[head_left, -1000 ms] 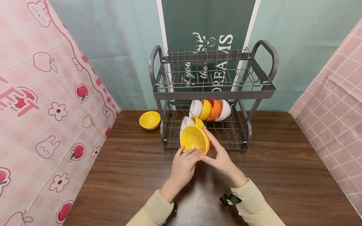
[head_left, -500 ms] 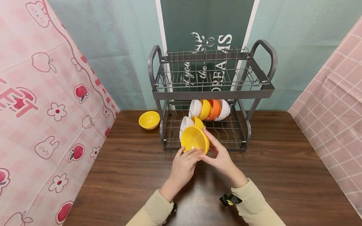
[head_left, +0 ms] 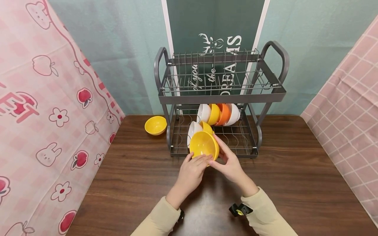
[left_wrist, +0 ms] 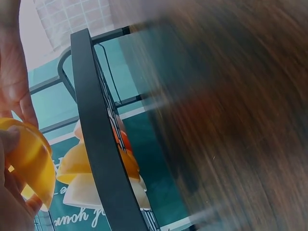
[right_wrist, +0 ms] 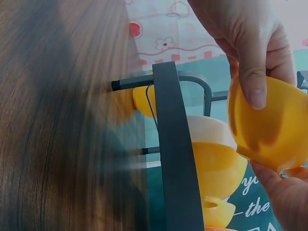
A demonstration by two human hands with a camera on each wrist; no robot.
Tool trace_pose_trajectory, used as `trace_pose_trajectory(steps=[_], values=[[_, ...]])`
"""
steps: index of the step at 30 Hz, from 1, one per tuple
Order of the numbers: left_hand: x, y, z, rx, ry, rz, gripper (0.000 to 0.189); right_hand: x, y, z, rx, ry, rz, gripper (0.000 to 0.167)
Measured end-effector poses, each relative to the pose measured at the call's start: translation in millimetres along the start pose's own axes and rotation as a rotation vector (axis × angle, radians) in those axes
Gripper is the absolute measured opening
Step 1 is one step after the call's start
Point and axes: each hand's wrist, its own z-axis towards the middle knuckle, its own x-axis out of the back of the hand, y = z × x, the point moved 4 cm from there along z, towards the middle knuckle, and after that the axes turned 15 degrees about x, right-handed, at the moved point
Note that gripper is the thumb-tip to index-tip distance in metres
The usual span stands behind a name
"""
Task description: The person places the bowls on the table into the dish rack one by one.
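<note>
Both hands hold a yellow bowl (head_left: pixel 203 141) tilted in front of the rack's lower tier, its hollow facing up toward the head camera. My left hand (head_left: pixel 191 173) pinches the near rim, thumb on the outer wall and fingers reaching inside. On the other side, my right hand (head_left: pixel 229 166) grips the bowl's right wall and base. Just behind it, a white bowl (head_left: pixel 193 128) and another yellow bowl (head_left: pixel 207 127) stand on edge in the front row, partly hidden by the held bowl. In the right wrist view the held bowl (right_wrist: pixel 269 127) overlaps neither of these two much.
A grey two-tier dish rack (head_left: pixel 222 99) stands at the back of the wooden table (head_left: pixel 124 183). Its lower back row carries several bowls on edge, among them an orange bowl (head_left: pixel 223 115). Left of the rack, a loose yellow bowl (head_left: pixel 156 126) sits upright on the table.
The held bowl has shifted very slightly to the right relative to the rack. Both hands keep the same grip throughout.
</note>
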Motion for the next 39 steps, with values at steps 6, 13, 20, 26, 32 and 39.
trace_pose_trajectory(steps=[6, 13, 20, 26, 32, 39], values=[[1.6, -0.9, 4.1, -0.041, 0.006, 0.019, 0.028, -0.4, -0.2, 1.6, -0.013, 0.031, 0.021, 0.082], [3.3, -5.8, 7.2, -0.100, -0.015, 0.010, 0.027, 0.2, -2.1, 2.8, 0.001, 0.051, 0.015, 0.083], [10.9, -21.7, 9.5, -0.106, 0.100, -0.043, 0.029, 9.8, -2.9, 2.5, -0.003, 0.107, 0.004, 0.083], [10.5, -42.8, 12.0, -0.004, 0.124, -0.087, 0.018, 19.3, -4.4, 3.1, -0.029, 0.129, -0.022, 0.083], [0.0, -55.3, 10.6, 0.137, -0.026, -0.011, 0.018, 24.5, -6.2, 3.7, -0.029, 0.137, -0.055, 0.084], [-11.1, -58.8, 4.5, 0.228, -0.184, 0.048, 0.024, 32.2, -5.0, 6.0, 0.005, 0.156, -0.111, 0.086]])
